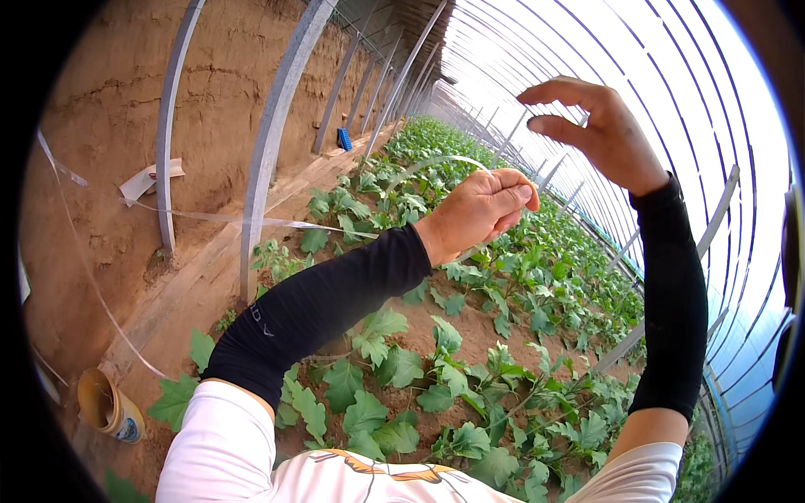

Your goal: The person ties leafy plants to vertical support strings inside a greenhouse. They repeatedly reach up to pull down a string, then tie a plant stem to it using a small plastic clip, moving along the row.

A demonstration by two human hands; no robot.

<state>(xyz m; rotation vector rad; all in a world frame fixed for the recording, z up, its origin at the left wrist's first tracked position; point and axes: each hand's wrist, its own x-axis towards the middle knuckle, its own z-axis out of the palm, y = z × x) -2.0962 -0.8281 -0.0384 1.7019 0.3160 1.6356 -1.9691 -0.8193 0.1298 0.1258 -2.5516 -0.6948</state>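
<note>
My left hand (481, 210) is closed on a pale plastic strap (434, 161), which arcs out from the top of the fist over the leafy plants. Higher and to the right, my right hand (582, 129) is raised with thumb and fingers apart and nothing visible between them. Both forearms wear black sleeves. Below the hands grow broad-leaved green plants (402, 368) in brown soil. A translucent strip (277, 222) runs from the left past a grey post towards my left forearm; whether it joins the held strap is hidden.
Grey posts (267, 144) stand along an earthen wall (113, 82) at left. A yellowish bucket (110, 405) stands at lower left, and a blue plastic object (344, 139) lies by the wall. Curved greenhouse ribs arch at right, with a slanted pole (720, 210) near my right forearm.
</note>
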